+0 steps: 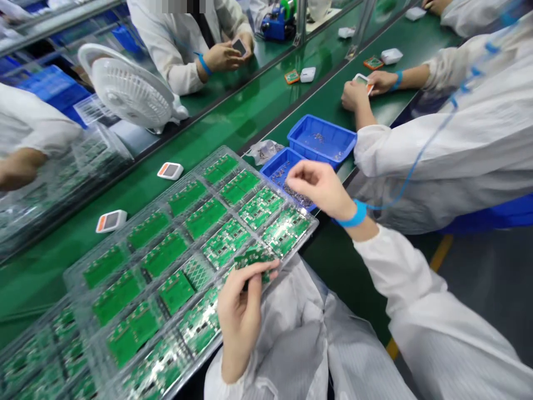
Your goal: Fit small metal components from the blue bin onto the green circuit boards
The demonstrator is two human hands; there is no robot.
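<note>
PCB (255,256) clamped in L hand (239,311), just over clear tray (73,273) near edge; R hand (320,186) above blue bin (272,166), fingertips pinched together, can't tell if holding anything.

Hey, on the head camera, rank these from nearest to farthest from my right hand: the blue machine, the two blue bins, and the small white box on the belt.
1. Directly under the right hand: nearer blue bin.
2. Just beyond that: farther blue bin.
3. Further up the green belt: small white box.
4. At the far top, across the divider: blue machine.
</note>
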